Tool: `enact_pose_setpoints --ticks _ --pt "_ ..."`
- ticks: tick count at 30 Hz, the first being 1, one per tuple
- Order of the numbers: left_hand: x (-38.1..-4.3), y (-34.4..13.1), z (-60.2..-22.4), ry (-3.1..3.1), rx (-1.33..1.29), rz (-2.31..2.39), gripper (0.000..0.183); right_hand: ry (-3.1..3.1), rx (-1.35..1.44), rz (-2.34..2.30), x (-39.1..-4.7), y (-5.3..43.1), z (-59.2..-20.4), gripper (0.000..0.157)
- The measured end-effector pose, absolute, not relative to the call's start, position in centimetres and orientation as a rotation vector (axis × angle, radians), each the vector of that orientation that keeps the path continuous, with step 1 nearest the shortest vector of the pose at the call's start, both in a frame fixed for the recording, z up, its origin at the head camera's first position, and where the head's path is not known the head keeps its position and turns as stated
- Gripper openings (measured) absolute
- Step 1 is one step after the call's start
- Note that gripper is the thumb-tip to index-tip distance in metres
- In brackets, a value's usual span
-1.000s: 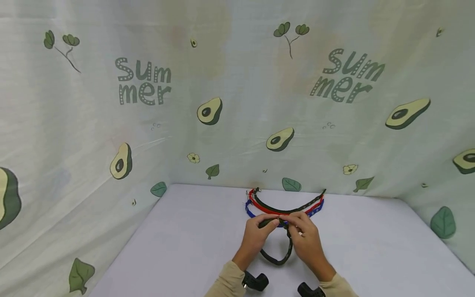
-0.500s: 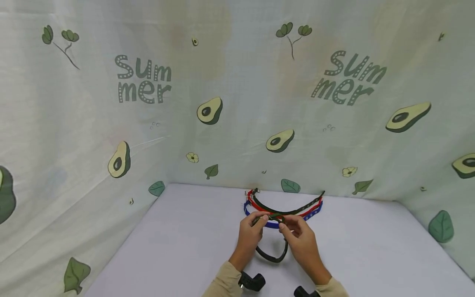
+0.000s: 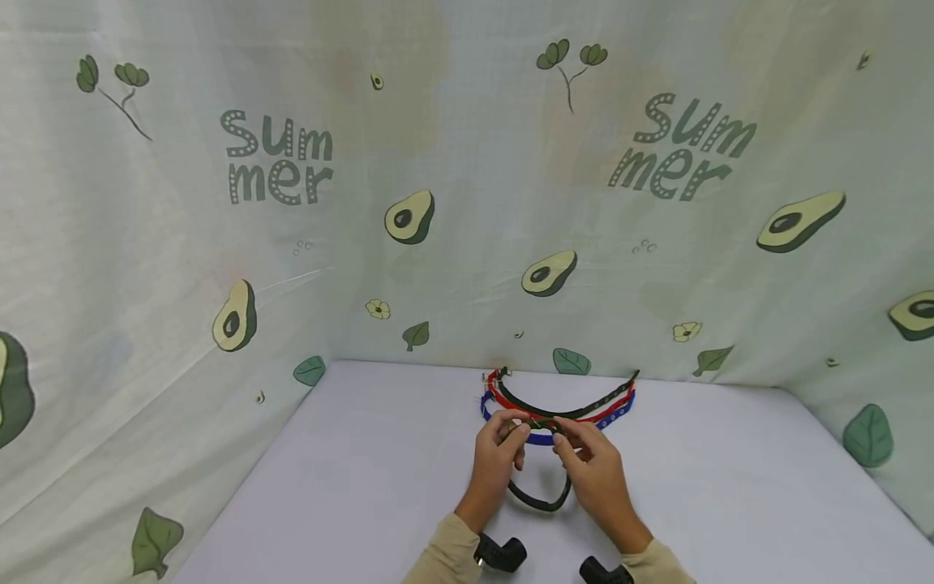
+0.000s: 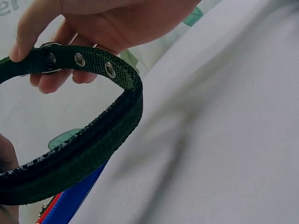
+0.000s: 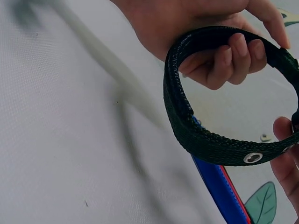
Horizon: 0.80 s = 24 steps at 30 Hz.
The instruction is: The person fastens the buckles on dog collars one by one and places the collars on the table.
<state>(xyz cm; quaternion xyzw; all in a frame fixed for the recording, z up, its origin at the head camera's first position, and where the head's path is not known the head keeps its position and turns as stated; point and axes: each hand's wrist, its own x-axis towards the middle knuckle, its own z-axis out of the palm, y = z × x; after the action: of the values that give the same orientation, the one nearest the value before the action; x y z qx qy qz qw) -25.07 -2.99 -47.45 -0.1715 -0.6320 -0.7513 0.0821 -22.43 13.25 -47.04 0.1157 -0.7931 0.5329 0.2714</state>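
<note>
A dark green dog collar [image 3: 541, 504] is bent into a loop between both hands, above the white table, its lower curve hanging towards the person. My left hand [image 3: 490, 469] pinches it at the buckle [image 4: 51, 58], thumb on the strap and fingers behind. Metal eyelets [image 4: 80, 59] run along the strap beside that grip. The right hand [image 3: 597, 478] pinches another part of the collar between thumb and index finger; its other fingers curl inside the loop in the right wrist view. A short stretch of strap shows between the two hands' fingertips.
Blue [image 3: 540, 440], red [image 3: 494, 392] and dark green [image 3: 554, 413] collars lie curved side by side at the back of the white table [image 3: 365, 487], just beyond the hands. A printed cloth [image 3: 467, 162] hangs behind the table.
The fingertips of the two hands, close together one second ago, have moved apart, so the strap shows between them. The collar's hanging curve has shifted slightly.
</note>
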Motion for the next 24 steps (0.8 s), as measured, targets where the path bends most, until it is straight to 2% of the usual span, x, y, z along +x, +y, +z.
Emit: enact_pose_setpoints --ticks 8,16,24 --pt "-24.7 -2.9 -47.4 -1.986 -0.436 -2.171 0.018 -2.168 0.274 1.510 -22.5 13.5 -47.1 0.024" --pt "-24.5 -3.9 -47.8 -2.274 -0.580 -1.816 0.022 -2.197 0.249 1.486 -22.7 13.3 -47.4 0.020" --pt "-24.9 -4.2 -47.9 -2.126 -0.630 -1.605 0.015 -2.182 0.213 1.703 -22.7 13.0 -47.3 0.023"
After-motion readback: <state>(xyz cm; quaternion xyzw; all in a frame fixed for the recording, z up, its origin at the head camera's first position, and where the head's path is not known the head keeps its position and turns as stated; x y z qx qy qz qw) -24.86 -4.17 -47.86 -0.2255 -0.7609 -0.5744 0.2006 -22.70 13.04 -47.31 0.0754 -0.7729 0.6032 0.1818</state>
